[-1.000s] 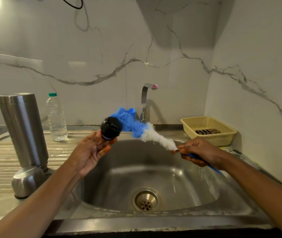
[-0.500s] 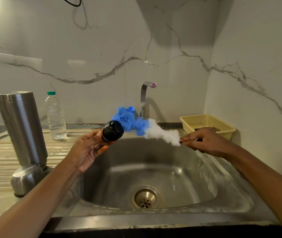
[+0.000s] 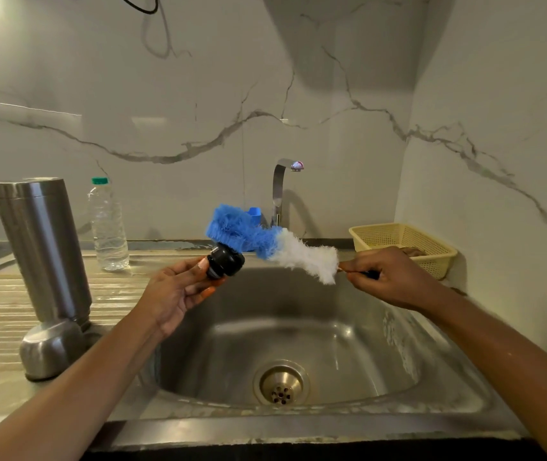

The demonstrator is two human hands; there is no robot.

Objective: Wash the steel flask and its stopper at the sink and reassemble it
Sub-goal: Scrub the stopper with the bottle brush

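Over the back edge of the steel sink [image 3: 298,327], my left hand [image 3: 175,291] holds the black flask stopper [image 3: 225,261] in its fingertips. My right hand [image 3: 388,277] grips the handle of a blue-and-white bottle brush [image 3: 265,242], and the blue bristle end lies against the top of the stopper. The steel flask [image 3: 42,247] stands upside down on the drainboard at the left. Its rounded steel cup lid [image 3: 51,349] rests in front of it, near the sink's rim.
A clear plastic water bottle [image 3: 108,224] with a green cap stands behind the flask. The tap [image 3: 282,191] rises at the back of the sink, shut off. A yellow plastic basket [image 3: 405,247] sits at the back right corner. Marble walls close in behind and to the right.
The brush has swung from beside the stopper up onto its top. My right hand has lifted and moved back toward the basket; the left hand has turned the stopper slightly.
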